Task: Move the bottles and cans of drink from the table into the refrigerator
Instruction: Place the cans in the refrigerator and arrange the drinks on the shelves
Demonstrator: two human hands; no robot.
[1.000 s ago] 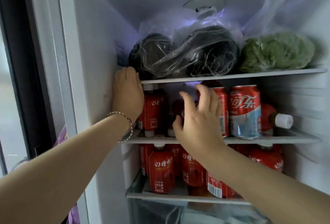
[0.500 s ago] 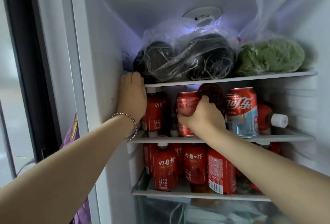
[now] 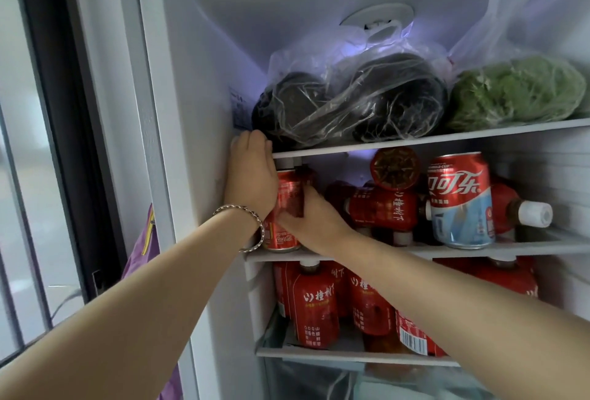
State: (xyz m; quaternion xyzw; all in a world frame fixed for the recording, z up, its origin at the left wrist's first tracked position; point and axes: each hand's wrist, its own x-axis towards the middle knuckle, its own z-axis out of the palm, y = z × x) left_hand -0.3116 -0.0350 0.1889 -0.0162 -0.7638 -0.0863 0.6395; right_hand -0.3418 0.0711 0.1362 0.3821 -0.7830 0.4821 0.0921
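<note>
Your right hand (image 3: 314, 224) has fingers and thumb wrapped round a red Coca-Cola can (image 3: 285, 190), which stands upright at the left end of the middle shelf (image 3: 526, 244) inside the refrigerator (image 3: 198, 80), partly hidden behind your left wrist. Your left hand (image 3: 252, 176), bracelet (image 3: 255, 224) on the wrist, hooks its fingers over the front edge of the top shelf (image 3: 415, 142) just above. To the right, red-labelled bottles (image 3: 383, 209) lie on their sides, and a second Coca-Cola can (image 3: 459, 198) stands upright.
</note>
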